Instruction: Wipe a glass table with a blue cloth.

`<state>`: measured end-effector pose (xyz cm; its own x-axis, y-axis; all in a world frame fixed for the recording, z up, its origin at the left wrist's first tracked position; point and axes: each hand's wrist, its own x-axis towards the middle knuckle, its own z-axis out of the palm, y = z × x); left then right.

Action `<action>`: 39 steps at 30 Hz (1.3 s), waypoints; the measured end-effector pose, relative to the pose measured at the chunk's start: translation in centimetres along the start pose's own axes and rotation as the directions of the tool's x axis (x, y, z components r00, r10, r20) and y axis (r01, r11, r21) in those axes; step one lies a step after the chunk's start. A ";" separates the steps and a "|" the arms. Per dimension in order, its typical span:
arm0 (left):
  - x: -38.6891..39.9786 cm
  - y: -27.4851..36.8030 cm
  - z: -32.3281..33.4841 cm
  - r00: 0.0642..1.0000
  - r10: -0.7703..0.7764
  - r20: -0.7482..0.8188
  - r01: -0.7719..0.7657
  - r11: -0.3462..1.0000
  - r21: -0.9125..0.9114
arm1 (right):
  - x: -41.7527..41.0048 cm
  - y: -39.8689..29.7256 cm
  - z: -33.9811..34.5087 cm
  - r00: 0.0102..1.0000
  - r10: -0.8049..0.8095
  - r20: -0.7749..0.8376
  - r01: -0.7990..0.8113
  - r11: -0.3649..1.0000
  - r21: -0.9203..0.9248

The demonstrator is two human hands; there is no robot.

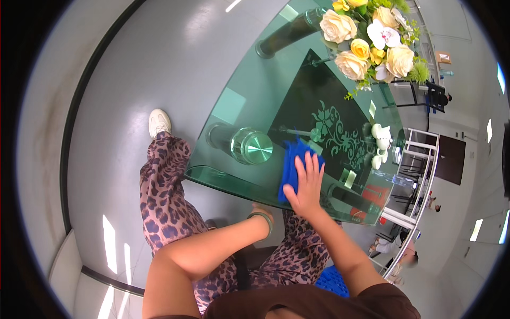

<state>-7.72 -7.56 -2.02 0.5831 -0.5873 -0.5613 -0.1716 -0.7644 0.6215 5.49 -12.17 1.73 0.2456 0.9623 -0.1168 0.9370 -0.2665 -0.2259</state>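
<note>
My right hand lies spread over a folded blue cloth, holding it down on the glass tabletop near its front edge. The thumb rests along the cloth's near side and the fingertips reach to its right part. My left hand is beside the table's near edge, below the glass, with a green bangle on the wrist. Most of its fingers are hidden, so its grip cannot be made out. Left of the cloth, a round metal cap tops a table leg beneath the glass.
An arrangement of artificial flowers stands at the table's far end. Along the right side are a white teapot, small cups and a clear plastic bottle. Beyond runs a white metal frame, with people farther off. A blue stool is below me.
</note>
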 end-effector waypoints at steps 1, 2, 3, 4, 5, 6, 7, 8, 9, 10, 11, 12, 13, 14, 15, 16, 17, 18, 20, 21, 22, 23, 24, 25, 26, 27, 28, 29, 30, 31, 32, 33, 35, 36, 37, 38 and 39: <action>0.1 0.2 0.3 1.000 -0.002 0.002 0.002 1.000 -0.005 | 1.9 0.1 -0.2 1.000 0.004 -0.030 -0.004 1.000 -0.001; 0.4 0.3 0.3 1.000 -0.004 0.000 0.004 1.000 -0.008 | 3.9 0.4 -0.3 0.998 0.007 -0.062 -0.007 1.000 -0.013; 0.6 0.4 0.2 1.000 0.007 0.000 -0.007 1.000 0.004 | 6.1 1.0 -0.6 0.995 0.012 -0.098 -0.016 0.999 -0.032; 0.6 0.7 0.1 0.999 -0.023 -0.037 0.024 0.999 0.040 | 8.3 1.6 -0.7 0.990 0.031 -0.137 -0.038 0.998 -0.049; 0.5 0.8 0.1 0.996 -0.055 -0.070 0.060 0.996 0.070 | 10.6 2.1 -0.6 0.983 0.048 -0.175 -0.059 0.997 -0.058; 0.3 0.5 -0.3 0.997 -0.042 -0.067 0.048 0.995 0.084 | 12.9 2.4 -0.8 0.976 0.075 -0.204 -0.087 0.995 -0.051; 0.1 -0.1 -0.8 1.000 -0.013 -0.009 0.012 0.995 -0.100 | 15.0 2.5 -0.7 0.967 0.103 -0.232 -0.114 0.993 -0.036; 0.0 -0.4 -1.1 0.999 0.025 0.044 -0.012 0.960 -0.281 | 17.0 2.6 -0.8 0.960 0.136 -0.244 -0.145 0.989 -0.022; 0.3 -0.4 -0.9 0.998 0.031 0.054 -0.015 0.963 -0.270 | 18.7 2.8 -0.8 0.952 0.167 -0.257 -0.174 0.985 -0.006; 0.7 -0.5 -0.4 1.000 0.026 0.015 -0.022 0.975 -0.220 | 20.1 3.0 -0.9 0.947 0.189 -0.261 -0.195 0.981 0.001; 1.2 -0.6 -0.1 0.999 0.025 -0.027 -0.030 0.985 -0.169 | 21.1 3.4 -1.0 0.941 0.211 -0.266 -0.217 0.976 0.006; 1.4 -0.8 -0.1 0.999 0.029 -0.019 -0.031 0.987 -0.156 | 21.5 3.6 -1.0 0.937 0.226 -0.265 -0.232 0.973 0.010; 1.5 -1.1 -0.3 0.999 0.046 -0.004 -0.046 0.988 -0.145 | 21.1 3.9 -1.1 0.932 0.237 -0.275 -0.243 0.970 0.012; 1.8 -1.3 -0.5 0.998 0.064 0.010 -0.062 0.989 -0.133 | 20.4 4.2 -1.1 0.943 0.194 -0.269 -0.199 0.980 0.008; 2.2 -1.3 0.1 0.997 0.069 0.016 -0.067 0.990 -0.125 | 19.5 4.1 -1.0 0.954 0.149 -0.259 -0.153 0.988 0.005; 2.6 -1.2 1.3 0.999 0.030 0.019 -0.027 0.990 -0.142 | 17.6 3.5 -0.9 0.968 0.123 -0.220 -0.122 0.992 0.019; 2.8 -1.3 2.1 1.000 -0.012 0.023 0.015 0.987 -0.160 | 15.5 3.3 -0.7 0.976 0.112 -0.187 -0.111 0.994 0.013; 2.6 -1.3 1.6 1.000 -0.011 0.025 0.014 0.988 -0.156 | 13.1 4.0 -0.9 0.981 0.103 -0.163 -0.108 0.994 -0.020; 2.1 -0.9 0.3 0.999 -0.021 0.045 0.029 0.979 -0.202 | 9.5 7.0 -1.7 0.983 0.121 -0.141 -0.131 0.989 -0.067; 1.8 -0.7 0.2 0.999 -0.015 0.051 0.025 0.979 -0.200 | 8.3 8.5 -2.1 0.979 0.143 -0.144 -0.155 0.985 -0.073; 1.6 -0.6 0.1 1.000 -0.027 -0.013 0.025 0.986 -0.165 | 7.8 10.3 -2.3 0.971 0.162 -0.177 -0.178 0.981 -0.076; 1.4 -0.5 0.0 0.996 -0.038 -0.078 0.028 0.991 -0.131 | 7.6 12.0 -2.6 0.961 0.184 -0.206 -0.204 0.976 -0.077; 1.0 -0.6 0.0 0.997 -0.042 -0.071 0.033 0.991 -0.132 | 8.0 13.6 -2.5 0.947 0.215 -0.237 -0.238 0.968 -0.074; 0.8 -0.4 0.0 0.992 -0.056 -0.111 0.043 0.992 -0.118 | 8.6 14.9 -2.6 0.932 0.246 -0.265 -0.274 0.959 -0.073; 0.7 -0.3 0.1 0.986 -0.070 -0.151 0.055 0.993 -0.104 | 9.5 16.2 -2.5 0.902 0.311 -0.300 -0.342 0.938 -0.056; 1.0 -0.3 0.3 0.987 -0.072 -0.146 0.057 0.992 -0.109 | 10.6 17.4 -2.5 0.867 0.372 -0.332 -0.405 0.913 -0.037; 1.4 -0.1 0.6 0.992 -0.069 -0.103 0.050 0.983 -0.176 | 11.6 18.2 -2.5 0.844 0.402 -0.356 -0.437 0.899 -0.022; 1.6 0.1 0.9 0.996 -0.062 -0.060 0.046 0.969 -0.242 | 12.4 19.0 -2.6 0.827 0.419 -0.375 -0.447 0.895 0.015; 1.4 0.3 1.0 0.997 -0.061 -0.052 0.047 0.968 -0.247 | 13.3 19.5 -2.5 0.811 0.456 -0.367 -0.484 0.875 0.018; 1.0 0.6 0.8 0.994 -0.052 -0.092 0.034 0.982 -0.183 | 14.2 20.1 -2.5 0.793 0.489 -0.363 -0.518 0.855 0.020; 0.8 0.8 0.6 0.990 -0.039 -0.132 0.023 0.993 -0.118 | 14.8 20.9 -2.7 0.788 0.495 -0.367 -0.527 0.850 0.015; 0.6 0.8 0.7 0.992 -0.046 -0.120 0.031 0.992 -0.122 | 15.3 21.5 -2.5 0.782 0.503 -0.368 -0.535 0.844 0.017; 0.5 0.9 0.8 0.987 -0.027 -0.160 0.008 0.993 -0.118 | 16.5 23.1 -2.8 0.765 0.533 -0.361 -0.573 0.820 -0.003; 0.7 0.6 1.4 0.986 -0.029 -0.165 -0.003 0.981 -0.192 | 17.2 23.4 -3.0 0.759 0.547 -0.354 -0.585 0.811 -0.001; 0.9 0.4 1.6 0.986 -0.033 -0.162 0.001 0.981 -0.194 | 17.7 24.1 -3.2 0.750 0.560 -0.352 -0.600 0.800 -0.007; 1.0 0.3 1.8 0.984 -0.028 -0.176 -0.006 0.982 -0.188 | 18.1 24.9 -3.4 0.745 0.573 -0.341 -0.609 0.793 0.001; 1.0 0.2 1.8 0.981 -0.019 -0.191 -0.016 0.983 -0.182 | 18.5 25.4 -3.5 0.746 0.573 -0.339 -0.609 0.794 0.001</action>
<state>-8.61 -8.81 -3.48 0.7269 -0.5112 -0.4585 -0.0338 -0.6935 0.7196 34.68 -0.92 -2.75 0.8042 0.5839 0.1114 0.5939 -0.7971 -0.1090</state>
